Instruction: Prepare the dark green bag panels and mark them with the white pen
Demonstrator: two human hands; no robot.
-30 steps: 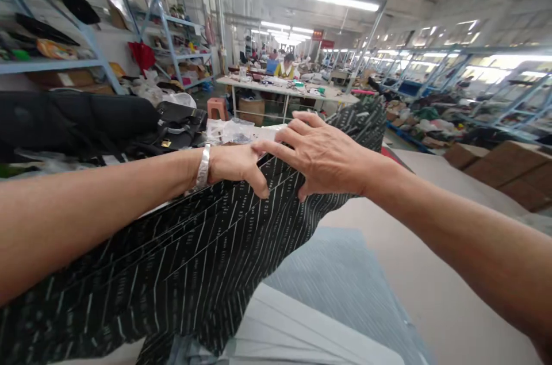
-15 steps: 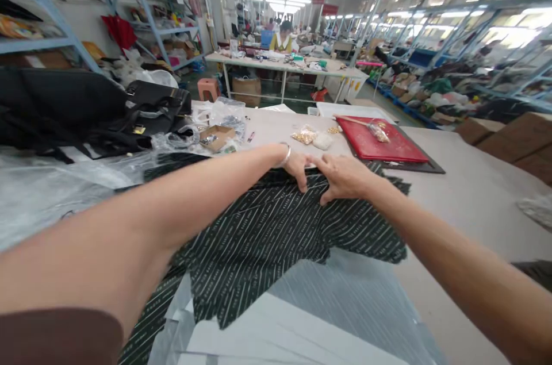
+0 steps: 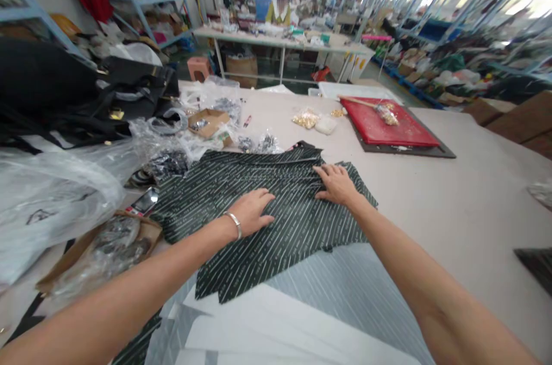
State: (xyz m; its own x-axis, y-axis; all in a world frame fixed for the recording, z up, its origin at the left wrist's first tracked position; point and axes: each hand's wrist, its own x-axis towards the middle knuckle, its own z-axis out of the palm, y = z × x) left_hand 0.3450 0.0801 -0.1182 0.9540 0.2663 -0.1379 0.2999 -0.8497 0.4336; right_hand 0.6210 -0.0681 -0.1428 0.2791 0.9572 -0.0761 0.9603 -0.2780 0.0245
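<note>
A dark green fabric piece with pale diagonal stripes (image 3: pixel 263 238) lies spread on the beige work table (image 3: pixel 452 192). My left hand (image 3: pixel 252 211), with a silver bracelet at the wrist, rests flat on its middle, fingers stretched out. My right hand (image 3: pixel 335 183) lies palm down near the fabric's far right edge, fingers spread. Neither hand holds anything. Under the fabric's near edge show grey striped sheets (image 3: pixel 336 290) and white sheets (image 3: pixel 276 330).
A red cutting mat (image 3: pixel 388 129) with small gold parts lies at the back right. Plastic bags (image 3: pixel 52 192), a small cardboard box (image 3: pixel 209 122), black handbags (image 3: pixel 129 89) and a phone (image 3: pixel 145 200) crowd the left. Cardboard boxes (image 3: pixel 521 120) stand far right. A person sits at a far table.
The fabric, held up a second ago, has come down flat on the table. My hands have parted, the left sliding back toward me over the fabric.
</note>
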